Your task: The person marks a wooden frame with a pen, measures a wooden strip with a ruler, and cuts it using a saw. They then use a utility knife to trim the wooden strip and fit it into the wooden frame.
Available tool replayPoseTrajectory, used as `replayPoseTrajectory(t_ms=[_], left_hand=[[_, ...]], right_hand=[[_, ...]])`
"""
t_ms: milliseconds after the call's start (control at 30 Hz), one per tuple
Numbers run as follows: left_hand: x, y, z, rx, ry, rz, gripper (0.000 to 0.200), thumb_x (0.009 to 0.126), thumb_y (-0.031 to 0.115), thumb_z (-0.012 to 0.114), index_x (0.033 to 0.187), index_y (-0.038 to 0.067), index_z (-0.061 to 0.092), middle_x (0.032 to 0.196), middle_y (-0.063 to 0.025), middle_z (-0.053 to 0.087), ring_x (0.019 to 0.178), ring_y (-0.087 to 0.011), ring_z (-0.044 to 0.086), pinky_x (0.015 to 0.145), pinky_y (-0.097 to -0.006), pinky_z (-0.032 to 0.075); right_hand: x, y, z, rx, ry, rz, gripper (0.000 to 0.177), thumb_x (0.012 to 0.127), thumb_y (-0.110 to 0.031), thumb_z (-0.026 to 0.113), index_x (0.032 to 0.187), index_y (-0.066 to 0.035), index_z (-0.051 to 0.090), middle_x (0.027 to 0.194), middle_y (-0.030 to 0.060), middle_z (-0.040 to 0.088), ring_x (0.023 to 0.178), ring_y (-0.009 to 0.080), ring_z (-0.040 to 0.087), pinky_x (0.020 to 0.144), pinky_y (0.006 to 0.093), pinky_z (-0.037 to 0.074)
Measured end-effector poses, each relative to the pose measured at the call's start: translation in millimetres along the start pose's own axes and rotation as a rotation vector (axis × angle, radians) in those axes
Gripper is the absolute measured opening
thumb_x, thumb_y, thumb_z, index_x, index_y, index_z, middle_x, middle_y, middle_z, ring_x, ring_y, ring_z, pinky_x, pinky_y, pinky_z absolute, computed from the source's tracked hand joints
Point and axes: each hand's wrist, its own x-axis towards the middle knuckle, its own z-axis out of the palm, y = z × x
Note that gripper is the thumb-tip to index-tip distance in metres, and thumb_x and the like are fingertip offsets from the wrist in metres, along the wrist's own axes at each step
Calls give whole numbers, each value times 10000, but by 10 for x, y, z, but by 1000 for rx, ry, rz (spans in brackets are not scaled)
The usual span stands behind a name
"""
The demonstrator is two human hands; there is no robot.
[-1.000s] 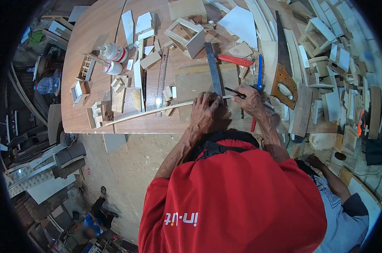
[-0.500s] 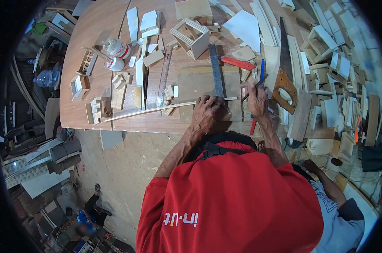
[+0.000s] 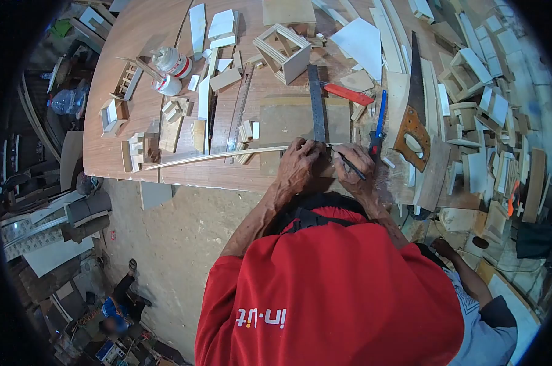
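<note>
My left hand [image 3: 298, 163] is closed, its fingers pressing on a long thin wooden strip [image 3: 218, 156] beside the lower end of a steel ruler [image 3: 317, 107]. My right hand [image 3: 354, 165] is close by at the strip's right end, gripping a dark pencil [image 3: 353, 166] that slants across the fingers. The tips of both hands are partly hidden. Under the ruler lies a brown board [image 3: 282, 125]. To the right of my right hand is a blue utility knife [image 3: 379, 125], and above it a red-handled tool [image 3: 348, 93].
A handsaw [image 3: 414, 116] lies on the right among wooden strips. Small wooden frames [image 3: 282, 53], a clear ruler [image 3: 240, 113] and glue bottles [image 3: 172, 63] stand or lie on the table [image 3: 209, 177]. Another person's arm [image 3: 468, 274] is at lower right; someone sits at lower left.
My right hand has moved left with the pencil, from beside the blue utility knife to the strip's end near my left hand. My left hand has stayed in place.
</note>
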Motion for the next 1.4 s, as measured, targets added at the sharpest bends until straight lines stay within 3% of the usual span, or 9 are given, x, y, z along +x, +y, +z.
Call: replayPoseTrajectory(t_ms=[300,367,467,600,667,1000,1100,1167,1400], left_hand=[[-17,-17,-5,49,-14,20,470,660,148,678,1120,65,627,1068,-86,573,1005,-313,524,892,-385,466],[-3,-19,-9,32,8,24,571,591,230,768,1119,60,634,1060,-83,606,963,-314,541,859,-386,480],[-7,3,-25,26,-27,1,472,660,146,676,1122,67,624,1067,-88,575,1004,-313,524,898,-381,464],[-14,-9,-16,24,-19,2,466,664,144,671,1121,67,625,1066,-89,577,1002,-311,526,900,-382,461],[-22,-72,28,97,11,63,586,591,225,748,1140,62,627,1047,-82,594,967,-315,534,870,-383,477],[14,9,-60,19,28,39,592,585,226,751,1140,62,626,1032,-83,594,974,-317,537,868,-384,480],[-8,-15,-5,30,-9,22,515,628,224,734,1100,46,631,1052,-95,586,995,-314,531,887,-394,462],[-17,-51,31,48,15,29,593,581,235,765,1132,66,627,1039,-82,601,967,-314,542,867,-380,478],[12,-5,-23,6,30,38,582,575,240,776,1112,67,635,1022,-84,611,938,-308,553,858,-379,479]], right_hand=[[-9,87,47,-29,-46,-104,146,767,-21,624,909,5,648,901,142,672,853,325,651,783,400,504],[-3,70,51,-28,-39,-75,143,758,-19,626,899,4,643,903,127,672,855,316,649,803,407,490],[-50,184,86,-102,-66,-188,141,764,-27,624,901,0,645,911,127,671,846,316,648,810,418,484],[-22,97,72,-46,-53,-122,136,769,-37,620,898,0,645,903,134,667,859,323,644,815,422,481],[-7,69,76,-12,-7,-89,147,777,-56,619,916,-21,652,869,132,661,816,327,622,785,429,457],[-52,101,81,62,-53,-27,131,776,-64,605,896,-21,634,854,159,635,796,357,599,747,447,456],[-24,36,62,72,29,5,134,777,-63,603,901,-22,632,850,161,634,796,368,596,735,447,460],[-31,74,91,60,6,16,143,777,-63,606,911,-22,634,855,163,638,806,371,600,735,446,468],[-29,65,95,66,-29,-12,132,818,-53,571,920,4,632,886,163,644,837,344,631,772,412,501]])
